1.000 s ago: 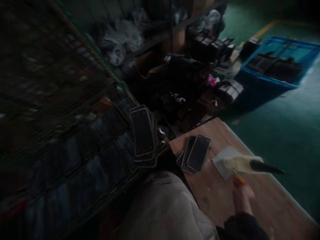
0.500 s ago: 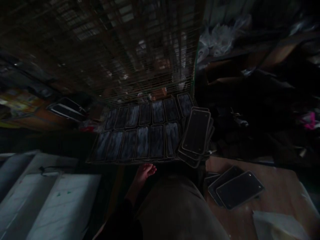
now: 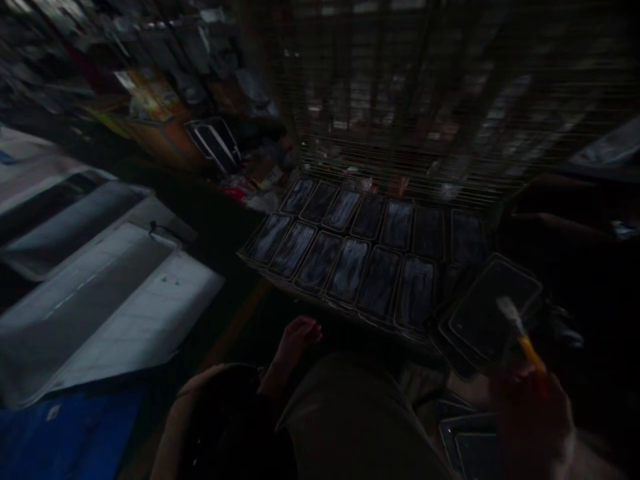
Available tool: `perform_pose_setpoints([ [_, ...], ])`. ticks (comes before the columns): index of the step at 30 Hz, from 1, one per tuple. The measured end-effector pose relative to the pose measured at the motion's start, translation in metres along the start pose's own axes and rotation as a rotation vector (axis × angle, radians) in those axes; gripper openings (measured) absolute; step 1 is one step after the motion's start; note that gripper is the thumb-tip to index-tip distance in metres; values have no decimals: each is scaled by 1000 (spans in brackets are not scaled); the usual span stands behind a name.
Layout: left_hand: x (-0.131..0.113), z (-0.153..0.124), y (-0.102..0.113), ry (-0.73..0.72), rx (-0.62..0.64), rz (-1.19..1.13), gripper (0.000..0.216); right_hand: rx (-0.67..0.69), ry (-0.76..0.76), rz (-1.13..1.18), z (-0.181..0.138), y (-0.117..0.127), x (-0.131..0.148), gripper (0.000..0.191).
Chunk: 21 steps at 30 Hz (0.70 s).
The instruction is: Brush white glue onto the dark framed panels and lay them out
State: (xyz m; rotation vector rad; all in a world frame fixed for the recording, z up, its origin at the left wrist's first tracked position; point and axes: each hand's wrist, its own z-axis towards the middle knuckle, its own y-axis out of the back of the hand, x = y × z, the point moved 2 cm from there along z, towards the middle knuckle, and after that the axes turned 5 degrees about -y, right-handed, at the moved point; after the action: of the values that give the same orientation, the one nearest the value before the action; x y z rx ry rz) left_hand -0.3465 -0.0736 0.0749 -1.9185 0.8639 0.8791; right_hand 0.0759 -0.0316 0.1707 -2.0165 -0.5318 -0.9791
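Swung left since half a second ago, the view centres the wire rack (image 3: 245, 254) of laid-out cases (image 3: 350, 267). At its right corner, the leaning stack of cases (image 3: 477, 323) could slide off if knocked by the brush (image 3: 520, 331), which the right hand (image 3: 533, 417) holds in closed fingers. The left hand (image 3: 297, 337) is curled and empty.

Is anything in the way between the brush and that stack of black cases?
Nothing visible does. The brush in the right hand has its bristles right over the top of the stack of black cases; whether they touch is too dim to tell. The left hand lies well off to the side.
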Motion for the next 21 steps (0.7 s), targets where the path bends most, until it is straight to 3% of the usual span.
perform_pose_setpoints([
  [5, -17, -18, 39, -43, -76, -130, 33, 286, -299, 69, -25, -122, -66, 19],
  [9, -20, -35, 63, -88, -155, -176, 26, 448, -414, 16, -53, -181, -101, 19],
  [14, -19, -45, 83, -118, -278, -239, 28, 525, -535, -50, -75, -211, -132, 15],
  [21, -23, -45, 94, -109, -258, -307, 30, 575, -618, -140, -101, -227, -162, 17],
])
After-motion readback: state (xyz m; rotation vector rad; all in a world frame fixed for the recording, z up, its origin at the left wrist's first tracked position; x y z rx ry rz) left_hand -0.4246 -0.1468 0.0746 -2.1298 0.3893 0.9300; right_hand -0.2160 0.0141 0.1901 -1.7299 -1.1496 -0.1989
